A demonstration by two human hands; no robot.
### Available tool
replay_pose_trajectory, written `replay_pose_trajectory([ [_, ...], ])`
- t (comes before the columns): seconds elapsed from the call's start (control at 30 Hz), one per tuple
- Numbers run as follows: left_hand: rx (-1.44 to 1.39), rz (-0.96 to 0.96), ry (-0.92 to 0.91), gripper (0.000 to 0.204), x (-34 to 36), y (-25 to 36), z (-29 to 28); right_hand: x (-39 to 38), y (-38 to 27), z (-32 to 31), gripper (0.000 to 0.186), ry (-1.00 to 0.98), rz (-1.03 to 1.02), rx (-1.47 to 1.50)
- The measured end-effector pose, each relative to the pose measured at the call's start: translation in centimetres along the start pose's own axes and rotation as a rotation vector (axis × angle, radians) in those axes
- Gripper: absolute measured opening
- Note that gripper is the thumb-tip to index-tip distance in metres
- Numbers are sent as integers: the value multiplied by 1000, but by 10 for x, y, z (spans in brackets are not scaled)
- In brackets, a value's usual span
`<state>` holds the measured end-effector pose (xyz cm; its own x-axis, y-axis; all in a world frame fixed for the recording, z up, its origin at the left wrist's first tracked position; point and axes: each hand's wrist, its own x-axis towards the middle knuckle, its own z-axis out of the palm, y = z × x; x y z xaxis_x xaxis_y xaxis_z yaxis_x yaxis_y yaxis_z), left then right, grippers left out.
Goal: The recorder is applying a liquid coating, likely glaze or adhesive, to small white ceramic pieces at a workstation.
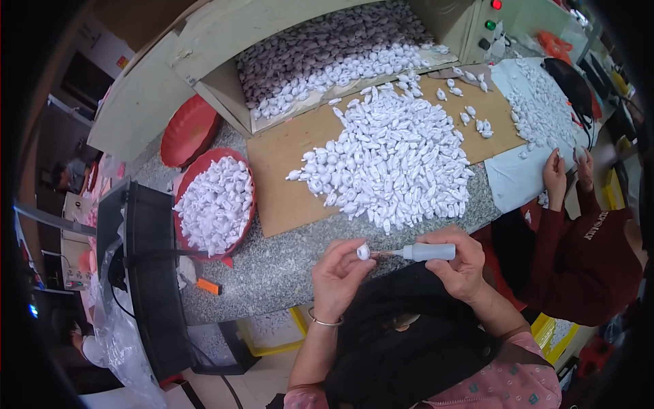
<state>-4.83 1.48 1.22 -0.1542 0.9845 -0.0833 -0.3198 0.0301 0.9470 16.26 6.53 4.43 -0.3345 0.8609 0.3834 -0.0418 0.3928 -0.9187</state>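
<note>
Between the fingertips of my left hand (338,276) is a small white rounded piece (363,252). My right hand (458,264) grips a translucent squeeze bottle (430,252) lying level, its thin tip pointing left. That tip reaches the white piece; whether it touches or enters it is too small to tell. Just beyond my hands, a large heap of similar white pieces (402,160) covers much of a brown board (286,204) on the speckled grey table (286,273).
Left of the board stand a red bowl of white pieces (216,204) and another red bowl (191,131). An open-fronted box (221,102) with many pieces stands behind. An orange object (208,286) lies near a black crate (146,273). At right, a co-worker's hands (555,178) handle pieces over a pale cloth (507,178).
</note>
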Motion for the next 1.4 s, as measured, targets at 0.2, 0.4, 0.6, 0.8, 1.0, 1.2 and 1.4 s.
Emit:
replay_pose_trajectory([
  [0.2,109,89,41,33,1,1,1,1,-1,4,28,-9,-114,-126],
  [0.4,146,126,43,33,1,1,2,-2,0,10,28,28,40,19],
  [0.6,229,126,75,31,0,0,1,-2,3,7,27,-3,-55,-119],
  [0.8,264,146,112,30,-3,1,4,1,0,9,30,-7,-163,-203],
  [1.0,277,149,115,30,-4,1,4,2,1,10,30,-27,-189,-241],
  [1.2,269,152,100,31,-4,2,4,4,3,11,30,-32,-200,-263],
  [1.4,256,138,82,32,-3,2,4,4,4,11,30,-29,-193,-267],
])
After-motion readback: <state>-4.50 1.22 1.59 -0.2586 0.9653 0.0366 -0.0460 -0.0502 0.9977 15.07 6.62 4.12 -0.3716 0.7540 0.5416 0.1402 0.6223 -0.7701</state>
